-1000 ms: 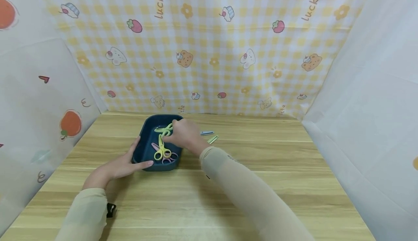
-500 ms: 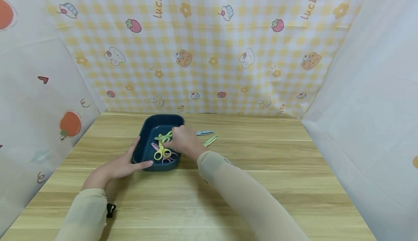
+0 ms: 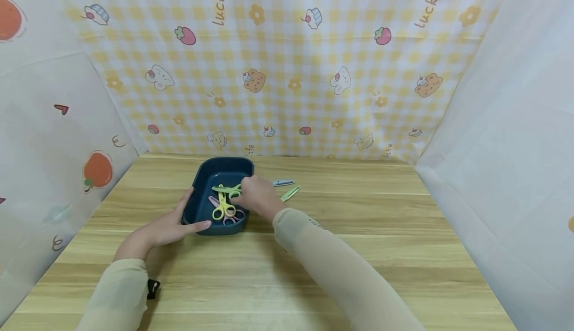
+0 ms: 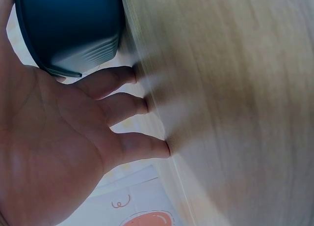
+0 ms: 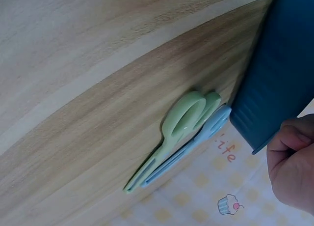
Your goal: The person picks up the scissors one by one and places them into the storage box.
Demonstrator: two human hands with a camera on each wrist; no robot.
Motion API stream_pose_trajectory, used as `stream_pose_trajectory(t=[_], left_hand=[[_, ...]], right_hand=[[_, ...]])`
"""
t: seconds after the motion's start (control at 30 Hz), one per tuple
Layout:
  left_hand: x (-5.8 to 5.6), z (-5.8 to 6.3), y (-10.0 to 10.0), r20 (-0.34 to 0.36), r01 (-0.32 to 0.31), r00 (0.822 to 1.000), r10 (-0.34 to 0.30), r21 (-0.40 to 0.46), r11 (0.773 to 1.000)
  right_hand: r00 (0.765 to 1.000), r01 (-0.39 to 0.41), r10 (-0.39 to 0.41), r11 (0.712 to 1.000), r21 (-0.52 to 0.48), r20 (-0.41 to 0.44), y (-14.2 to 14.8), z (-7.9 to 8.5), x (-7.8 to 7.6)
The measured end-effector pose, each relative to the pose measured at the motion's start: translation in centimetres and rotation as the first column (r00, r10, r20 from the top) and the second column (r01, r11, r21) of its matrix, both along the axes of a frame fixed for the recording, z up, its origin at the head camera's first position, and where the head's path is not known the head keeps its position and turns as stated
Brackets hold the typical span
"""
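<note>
My left hand (image 3: 154,231) rests flat against the tray (image 3: 203,179); my right hand (image 3: 255,197) pinches green scissors (image 3: 226,189) over it. Two pairs lie inside, two remain right of the tray.

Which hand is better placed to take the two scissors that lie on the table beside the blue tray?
Probably the right hand. It is at the tray's right edge, close to the two scissors on the table, holding green scissors. The left hand rests at the tray's opposite side.
</note>
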State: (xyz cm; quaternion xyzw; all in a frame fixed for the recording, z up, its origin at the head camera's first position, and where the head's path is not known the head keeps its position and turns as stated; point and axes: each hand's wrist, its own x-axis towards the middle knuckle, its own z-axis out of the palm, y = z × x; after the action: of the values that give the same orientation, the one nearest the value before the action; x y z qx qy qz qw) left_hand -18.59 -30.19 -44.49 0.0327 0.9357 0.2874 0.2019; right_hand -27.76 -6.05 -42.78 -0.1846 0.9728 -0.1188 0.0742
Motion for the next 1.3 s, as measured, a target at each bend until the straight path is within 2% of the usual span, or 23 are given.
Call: stream_pose_trajectory(t=[0.4, 0.67, 1.07, 1.3], left_hand=[[-0.1, -0.1, 0.1, 0.001, 0.0, 1.0, 0.0, 0.013, 1.0], [0.0, 0.0, 0.1, 0.003, -0.001, 1.0, 0.001, 0.016, 1.0], [0.0, -0.1, 0.0, -0.001, -0.001, 1.0, 0.001, 0.012, 1.0], [0.1, 0.0, 0.1, -0.006, -0.002, 1.0, 0.002, 0.013, 1.0]], right_hand=[[1.0, 0.001, -0.001, 1.0, -0.008, -0.006, 0.3, 0.5, 0.1], [0.999, -0.019, 0.017, 0.998, -0.057, -0.05, 1.2, 1.1, -0.5], [0.998, -0.021, 0.019, 0.999, -0.032, -0.065, 3.6, 4.1, -1.7], [0.993, -0.019, 0.018, 1.0, -0.002, -0.116, 5.8, 5.1, -2.0]])
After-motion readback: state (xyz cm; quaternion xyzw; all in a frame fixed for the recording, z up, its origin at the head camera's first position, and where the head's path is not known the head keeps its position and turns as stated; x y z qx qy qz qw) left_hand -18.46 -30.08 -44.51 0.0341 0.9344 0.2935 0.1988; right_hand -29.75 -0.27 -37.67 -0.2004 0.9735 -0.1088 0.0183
